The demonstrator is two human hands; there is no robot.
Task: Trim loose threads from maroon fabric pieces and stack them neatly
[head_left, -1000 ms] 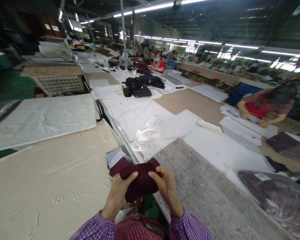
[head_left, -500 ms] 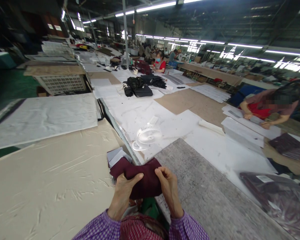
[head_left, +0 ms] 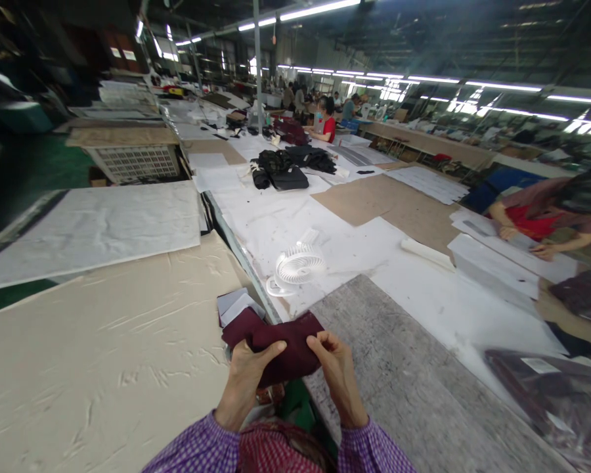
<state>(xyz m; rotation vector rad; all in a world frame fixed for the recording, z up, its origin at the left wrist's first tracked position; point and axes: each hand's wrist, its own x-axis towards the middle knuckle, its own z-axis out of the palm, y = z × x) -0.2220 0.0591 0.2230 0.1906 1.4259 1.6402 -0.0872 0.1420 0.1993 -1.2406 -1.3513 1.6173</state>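
Long tube lights ran beneath the dark roof of the workshop, over rows of cluttered tables reaching far back. White sheets (head_left: 241, 210) and brown paper (head_left: 398, 200) covered much of the nearest table, with a mottled grey board (head_left: 398, 355) at its near end and a broad cream sheet (head_left: 103, 348) across the gap to the left.

From where I stood, I saw a piece of maroon cloth (head_left: 290, 348) held up between two bare hands, above the gap between the cream sheet and the grey board. The left hand (head_left: 243, 378) had its thumb flat on the front of the cloth, closed against fingers mostly hidden behind it. The right hand (head_left: 339, 368) pinched the opposite edge between thumb and forefinger, its other fingers curled.

Just beyond the left hand lay more maroon fabric (head_left: 243, 326) and some pale grey pieces (head_left: 240, 306). A white fan (head_left: 299, 265) sat on the table past the cloth, and farther back lay a heap of dark fabric (head_left: 288, 169). Over on the right, a person in red and dull pink (head_left: 536, 210) leaned over papers, near a maroon bundle in clear plastic (head_left: 551, 387).
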